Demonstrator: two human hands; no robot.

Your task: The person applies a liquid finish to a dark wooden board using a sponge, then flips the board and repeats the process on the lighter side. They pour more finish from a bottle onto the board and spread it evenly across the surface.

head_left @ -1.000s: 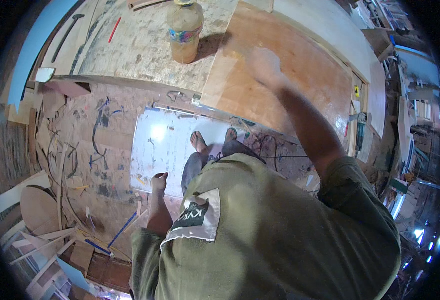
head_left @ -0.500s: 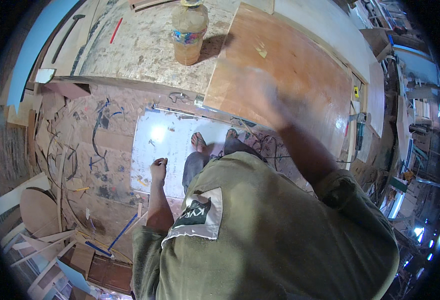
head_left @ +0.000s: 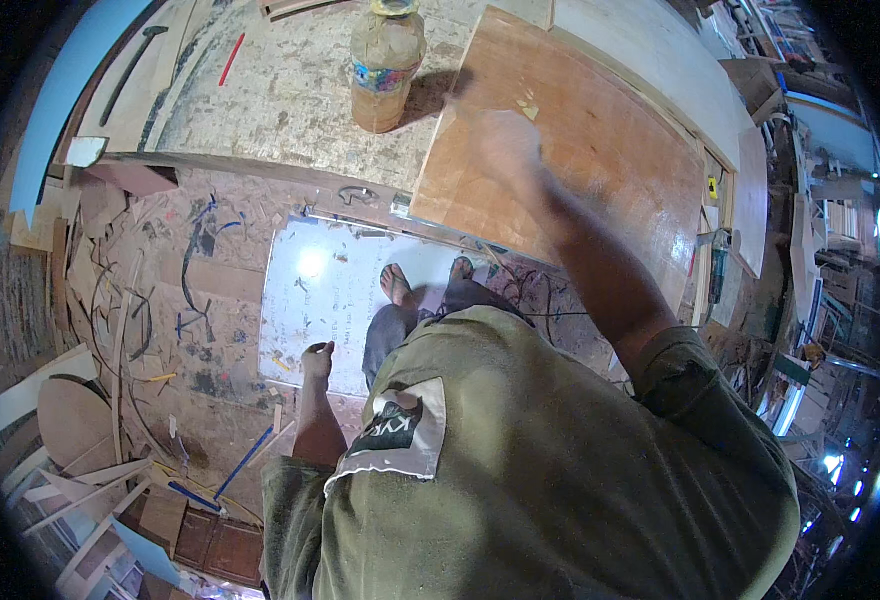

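Note:
A flat reddish-brown plywood board (head_left: pixel 610 170) lies on the workbench, glossy in places, with small yellowish blobs (head_left: pixel 528 106) on its surface. My right hand (head_left: pixel 508 145) is over the board's left part, fingers closed and slightly blurred; whatever they grip is hard to make out. To the left of it a plastic bottle (head_left: pixel 380 85) with tan contents and a colourful band stands upright on the bench. My left hand (head_left: pixel 317 360) hangs low at my side, its fingers curled closed, with nothing seen sticking out of it.
On the bench (head_left: pixel 290 110) lie a hammer (head_left: pixel 132 75) and a red pencil-like stick (head_left: pixel 231 59). A white sheet (head_left: pixel 305 290) is under my feet on the floor. Scraps and strips of wood (head_left: pixel 90 480) pile up at the lower left. A power tool (head_left: pixel 718 265) stands right of the board.
My right hand has shifted slightly left and up across the board and is less blurred. More of the yellowish blobs shows beside it. My left hand hangs slightly lower.

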